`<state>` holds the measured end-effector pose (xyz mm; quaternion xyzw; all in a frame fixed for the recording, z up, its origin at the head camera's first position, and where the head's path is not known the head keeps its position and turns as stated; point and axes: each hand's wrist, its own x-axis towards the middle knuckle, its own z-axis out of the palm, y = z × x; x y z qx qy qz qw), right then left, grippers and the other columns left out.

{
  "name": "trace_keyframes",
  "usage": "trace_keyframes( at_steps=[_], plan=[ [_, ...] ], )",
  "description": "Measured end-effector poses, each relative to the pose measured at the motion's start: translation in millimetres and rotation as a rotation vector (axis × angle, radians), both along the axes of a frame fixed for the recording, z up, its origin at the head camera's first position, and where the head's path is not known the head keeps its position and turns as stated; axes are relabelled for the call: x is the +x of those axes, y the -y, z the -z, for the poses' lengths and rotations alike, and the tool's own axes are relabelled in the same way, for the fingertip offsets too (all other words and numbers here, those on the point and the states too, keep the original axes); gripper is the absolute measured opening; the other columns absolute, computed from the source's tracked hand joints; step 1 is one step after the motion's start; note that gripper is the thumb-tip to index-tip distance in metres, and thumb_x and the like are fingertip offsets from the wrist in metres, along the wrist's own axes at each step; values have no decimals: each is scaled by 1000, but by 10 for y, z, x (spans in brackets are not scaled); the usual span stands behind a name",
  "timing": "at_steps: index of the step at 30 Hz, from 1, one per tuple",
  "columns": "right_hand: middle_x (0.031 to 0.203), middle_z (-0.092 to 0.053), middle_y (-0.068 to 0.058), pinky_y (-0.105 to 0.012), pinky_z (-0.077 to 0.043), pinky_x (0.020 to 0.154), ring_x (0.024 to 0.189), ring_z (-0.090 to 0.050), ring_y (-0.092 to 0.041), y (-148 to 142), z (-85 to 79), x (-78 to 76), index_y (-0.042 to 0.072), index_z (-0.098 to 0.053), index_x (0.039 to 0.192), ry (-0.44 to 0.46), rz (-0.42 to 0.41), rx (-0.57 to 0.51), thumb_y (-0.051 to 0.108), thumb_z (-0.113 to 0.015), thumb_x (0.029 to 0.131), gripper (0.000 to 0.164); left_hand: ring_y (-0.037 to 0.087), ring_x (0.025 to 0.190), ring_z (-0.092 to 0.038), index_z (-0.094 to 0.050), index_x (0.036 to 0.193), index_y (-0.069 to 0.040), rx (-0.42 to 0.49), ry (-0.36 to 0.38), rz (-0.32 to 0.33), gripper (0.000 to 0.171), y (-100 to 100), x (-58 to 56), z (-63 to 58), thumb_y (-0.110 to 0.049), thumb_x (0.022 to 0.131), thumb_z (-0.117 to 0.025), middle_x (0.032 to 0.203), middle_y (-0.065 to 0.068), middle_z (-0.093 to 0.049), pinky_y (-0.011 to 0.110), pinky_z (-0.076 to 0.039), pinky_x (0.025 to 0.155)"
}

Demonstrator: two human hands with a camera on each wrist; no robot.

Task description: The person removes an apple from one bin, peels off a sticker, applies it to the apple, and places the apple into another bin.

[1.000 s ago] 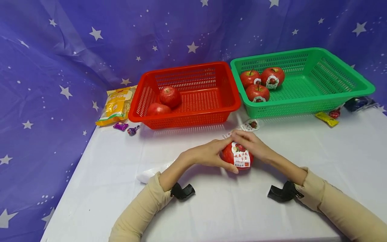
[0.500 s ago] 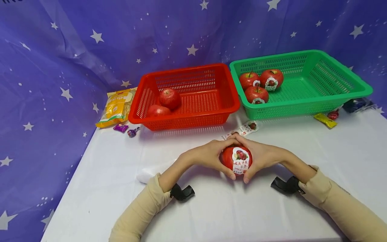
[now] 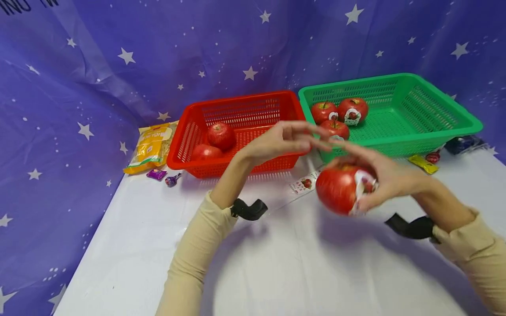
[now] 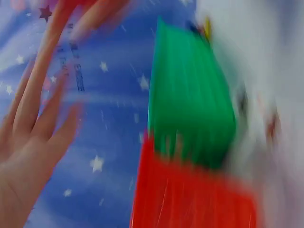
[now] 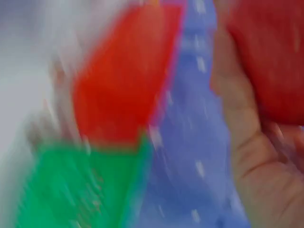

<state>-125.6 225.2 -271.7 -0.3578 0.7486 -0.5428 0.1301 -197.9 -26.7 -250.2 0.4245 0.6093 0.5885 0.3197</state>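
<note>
My right hand [image 3: 389, 173] holds a red apple [image 3: 336, 191] with a white label on its side, raised above the white table. Thumb and fingers curl round it; the right wrist view shows the apple [image 5: 273, 57] blurred against the palm. My left hand [image 3: 276, 140] is up in the air in front of the red basket, its fingers extended and holding nothing. In the left wrist view the left hand [image 4: 33, 137] has its fingers spread. Three labelled apples [image 3: 334, 129] sit at the left end of the green basket [image 3: 411, 140]. Two unlabelled-looking apples [image 3: 221, 135] lie in the red basket [image 3: 237, 169].
A strip of apple stickers [image 3: 306, 182] lies on the table [image 3: 276, 263] below the baskets. At the left are a yellow food bag [image 3: 152, 147], a purple candy [image 3: 156, 174] and a lollipop [image 3: 172, 180]. A yellow candy [image 3: 423, 163] lies by the green basket's front.
Both hands were round the labelled apple on the table. Now the left hand has let go and risen, while the right hand has lifted the apple and moved right.
</note>
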Motion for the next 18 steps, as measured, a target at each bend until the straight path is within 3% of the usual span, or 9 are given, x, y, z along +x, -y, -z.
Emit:
trace_keyframes(
  at_steps=[1, 3, 5, 7, 8, 10, 12, 14, 18],
  plan=[
    [130, -53, -8, -30, -58, 79, 112, -56, -16, -81, -122, -99, 6, -26, 150, 24, 66, -142, -5, -75, 69, 95, 22, 128, -52, -42, 138, 7, 108, 26, -102, 41, -76, -61, -7, -4, 99, -41, 139, 22, -51, 39, -44, 105],
    [129, -52, -11, -29, -57, 81, 111, -56, -21, -218, -332, -348, 2, -41, 142, 83, 215, -445, -14, -66, 72, 76, 19, 135, -44, -34, 147, -2, 149, -37, -326, 49, -250, -156, 22, -15, 100, -41, 149, 14, -42, 37, -39, 109],
    [125, -49, -12, -27, -58, 78, 107, -55, -23, -346, -453, -627, 2, -51, 131, 121, 362, -656, -16, -61, 78, 57, 14, 143, -30, -20, 154, -12, -19, -160, -505, 68, -426, -241, 99, -34, 97, -51, 159, 3, -27, 35, -32, 115],
    [118, -50, -9, -23, -58, 74, 101, -56, -19, -448, -494, -920, 3, -50, 124, 138, 538, -647, -12, -64, 82, 46, 11, 148, -16, -7, 156, -18, -326, -336, -602, 96, -582, -325, 195, -50, 86, -64, 162, -3, -12, 33, -24, 119],
    [114, -50, -5, -19, -56, 71, 98, -56, -15, -494, -480, -1051, 6, -47, 124, 120, 648, -522, -2, -67, 84, 45, 11, 150, -8, -1, 156, -18, -478, -414, -607, 107, -647, -366, 246, -58, 81, -66, 163, -3, -5, 33, -20, 120],
    [116, -48, -4, -17, -53, 65, 97, -53, -15, -564, -404, -1259, 10, -41, 131, 92, 818, -117, 23, -70, 87, 54, 15, 151, 4, 6, 154, -12, -704, -530, -595, 120, -753, -435, 335, -70, 75, -64, 163, 1, 6, 31, -13, 121],
    [119, -48, -11, -22, -52, 63, 97, -53, -21, -599, -281, -1403, 5, -34, 137, 48, 871, 322, 45, -69, 84, 74, 19, 151, 7, 3, 154, -6, -844, -597, -573, 123, -824, -478, 384, -74, 74, -61, 163, 8, 6, 31, -13, 121],
    [123, -45, -24, -32, -53, 65, 99, -54, -34, -632, -146, -1483, -5, -25, 138, 44, 799, 643, 60, -63, 82, 94, 21, 151, 4, -2, 154, -4, -912, -615, -557, 123, -869, -498, 394, -76, 73, -60, 163, 10, 1, 32, -17, 120],
    [123, -30, -40, -55, -53, 74, 102, -48, -53, -704, 6, -1508, -13, -13, 127, 167, 488, 955, 52, -57, 89, 87, 21, 151, 1, -7, 154, -3, -940, -631, -528, 124, -904, -513, 341, -79, 71, -59, 163, 10, -4, 30, -21, 119]
  ],
)
